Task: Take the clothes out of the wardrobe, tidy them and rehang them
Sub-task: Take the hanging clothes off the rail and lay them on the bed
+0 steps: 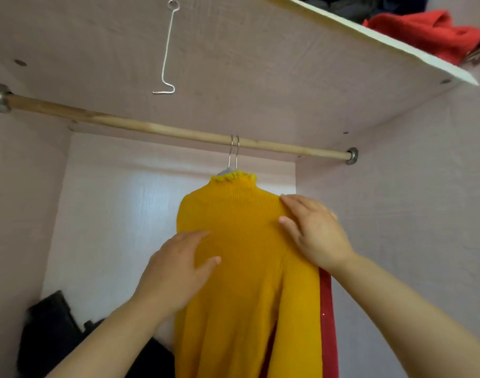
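Sweater [249, 268] on the rod [124, 123] right of centre, another garment [328, 323] just behind, possibly bags [50, 331] low left.

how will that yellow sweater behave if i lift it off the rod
Probably floppy: the ribbed yellow sweater drapes in folds. Likely to swing, since only a thin wire hook holds it on the rod. The knit looks grippy, not slippery, under the left hand and right hand.

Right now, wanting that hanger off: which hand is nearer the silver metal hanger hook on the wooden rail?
Right. The right hand rests on the shoulder of the yellow knitted sweater, below the hook; the left hand lies lower, leftward.
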Tool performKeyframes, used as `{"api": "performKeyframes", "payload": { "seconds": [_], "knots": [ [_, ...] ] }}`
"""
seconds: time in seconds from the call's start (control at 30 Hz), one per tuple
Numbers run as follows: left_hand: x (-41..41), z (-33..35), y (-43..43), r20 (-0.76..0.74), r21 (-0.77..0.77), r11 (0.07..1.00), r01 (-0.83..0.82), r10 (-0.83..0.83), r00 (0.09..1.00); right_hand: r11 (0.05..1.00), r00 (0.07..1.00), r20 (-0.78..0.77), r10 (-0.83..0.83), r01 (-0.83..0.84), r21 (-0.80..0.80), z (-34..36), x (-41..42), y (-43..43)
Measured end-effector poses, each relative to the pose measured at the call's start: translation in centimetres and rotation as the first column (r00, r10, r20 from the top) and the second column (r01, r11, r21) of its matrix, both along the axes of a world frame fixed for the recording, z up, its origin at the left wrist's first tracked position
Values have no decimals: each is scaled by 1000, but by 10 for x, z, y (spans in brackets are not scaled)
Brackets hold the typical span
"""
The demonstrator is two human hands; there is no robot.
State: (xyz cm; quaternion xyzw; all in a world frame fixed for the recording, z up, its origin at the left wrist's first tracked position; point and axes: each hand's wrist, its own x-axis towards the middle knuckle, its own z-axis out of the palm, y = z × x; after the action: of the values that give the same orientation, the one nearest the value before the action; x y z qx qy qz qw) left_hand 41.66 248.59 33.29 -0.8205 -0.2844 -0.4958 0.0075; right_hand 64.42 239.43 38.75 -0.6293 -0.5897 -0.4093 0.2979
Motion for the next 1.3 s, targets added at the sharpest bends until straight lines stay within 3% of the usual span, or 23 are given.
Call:
{"api": "performKeyframes", "payload": {
  "seconds": [0.17, 0.47, 0.6, 0.73, 1.13, 1.3],
  "knots": [
    [15, 16, 25, 8, 36, 999, -29, 28, 1000, 995, 995, -22, -96, 96, 26, 11, 18, 26],
    [30, 75, 59, 54, 204, 957, -208, 201, 978, 996, 998, 23, 53, -54, 73, 52, 0, 99],
    [36, 89, 69, 20, 207, 943, -259, 261, 965, 992, 999, 16, 41, -42, 119, 57, 7, 118],
    [40, 96, 80, -19, 212, 934, -286, 296, 955, 972, 990, -19, 138, -131, 197, 64, 13, 130],
    [20, 122, 90, 80, 248, 912, -326, 316, 946, 867, 949, 52, 310, -305, 395, 88, -12, 136],
    [-8, 86, 83, 132, 270, 912, -308, 281, 950, 828, 914, 72, 399, -393, 399, 56, -33, 133]
  ]
}}
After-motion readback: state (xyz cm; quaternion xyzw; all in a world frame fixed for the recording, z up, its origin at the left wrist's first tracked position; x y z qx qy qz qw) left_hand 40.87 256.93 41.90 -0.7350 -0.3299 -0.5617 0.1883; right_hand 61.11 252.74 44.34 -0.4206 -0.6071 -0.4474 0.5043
